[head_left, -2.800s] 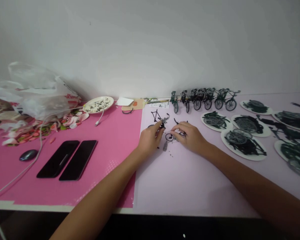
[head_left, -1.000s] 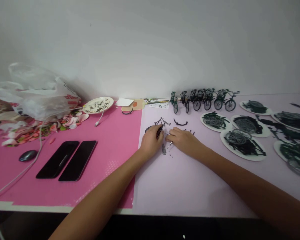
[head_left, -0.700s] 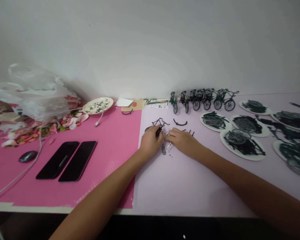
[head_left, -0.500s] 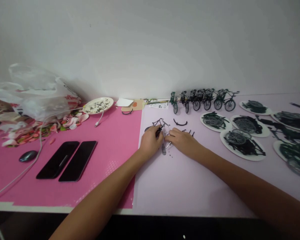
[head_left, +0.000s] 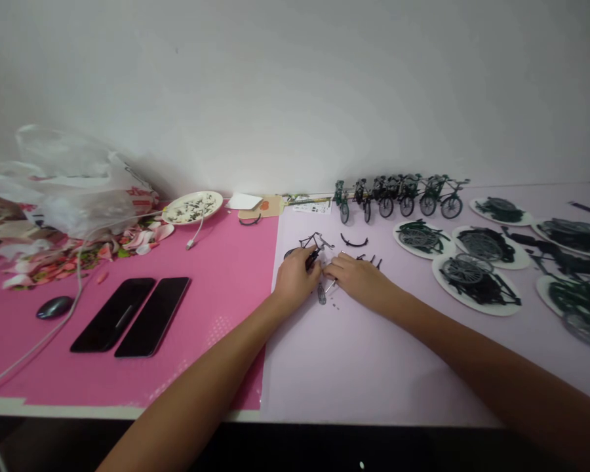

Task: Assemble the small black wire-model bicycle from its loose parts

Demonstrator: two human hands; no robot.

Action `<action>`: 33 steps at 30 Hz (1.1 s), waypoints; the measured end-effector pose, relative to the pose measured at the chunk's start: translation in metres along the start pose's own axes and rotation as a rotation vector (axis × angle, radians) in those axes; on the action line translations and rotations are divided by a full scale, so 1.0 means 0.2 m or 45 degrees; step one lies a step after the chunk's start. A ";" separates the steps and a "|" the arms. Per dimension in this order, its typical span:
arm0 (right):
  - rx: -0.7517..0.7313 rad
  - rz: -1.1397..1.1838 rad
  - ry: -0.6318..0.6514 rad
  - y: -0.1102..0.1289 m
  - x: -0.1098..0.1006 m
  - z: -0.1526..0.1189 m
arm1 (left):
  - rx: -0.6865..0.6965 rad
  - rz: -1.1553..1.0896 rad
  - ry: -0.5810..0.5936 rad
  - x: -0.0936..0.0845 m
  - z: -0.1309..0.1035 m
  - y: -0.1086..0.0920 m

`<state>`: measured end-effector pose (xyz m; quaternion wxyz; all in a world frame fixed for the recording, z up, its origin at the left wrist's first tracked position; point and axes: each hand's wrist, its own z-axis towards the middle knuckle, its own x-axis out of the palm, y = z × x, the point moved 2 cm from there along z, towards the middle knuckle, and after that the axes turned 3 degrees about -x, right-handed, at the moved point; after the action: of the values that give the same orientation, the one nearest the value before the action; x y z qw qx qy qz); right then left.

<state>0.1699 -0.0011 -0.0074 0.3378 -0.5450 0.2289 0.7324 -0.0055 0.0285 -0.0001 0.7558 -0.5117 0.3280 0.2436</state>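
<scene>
Over the lilac tabletop, my left hand [head_left: 295, 278] is closed on a small dark model bicycle [head_left: 311, 242]. Its frame tubes stick out past my fingers, and much of it is hidden under the hand. Close beside it, my right hand [head_left: 354, 280] pinches a thin silver rod [head_left: 331, 286] whose lower end shows below the fingertips. A flat grey part [head_left: 322, 295] lies just under my hands, with a few tiny dark bits [head_left: 335, 305] near it. Beyond my right hand lie a curved black strip [head_left: 354, 242] and some short black pieces [head_left: 376, 263].
Assembled model bicycles [head_left: 407, 196] stand in a row by the wall. White plates [head_left: 514, 309] of bicycle parts fill the right side. On the pink left side lie two phones [head_left: 152, 318], a mouse [head_left: 55, 307], a cable [head_left: 80, 275], a plate [head_left: 217, 196] and a plastic bag [head_left: 83, 190].
Both hands stay in nearly the same place with the same holds. The fingers of my right hand have shifted only very slightly around the silver rod.
</scene>
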 end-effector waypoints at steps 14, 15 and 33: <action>0.086 0.050 -0.122 -0.01 0.03 0.02 | 0.003 -0.013 -0.004 0.00 0.00 0.00; 0.091 0.072 -0.146 -0.02 0.02 0.02 | 0.002 -0.009 0.004 -0.01 0.00 0.00; 0.177 0.568 -0.409 -0.04 0.00 0.01 | 0.108 0.446 0.143 -0.08 -0.01 -0.05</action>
<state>0.1745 0.0058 -0.0064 0.2369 -0.3336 0.3364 0.8482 -0.0096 0.0232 0.0174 0.7035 -0.4271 0.4635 0.3285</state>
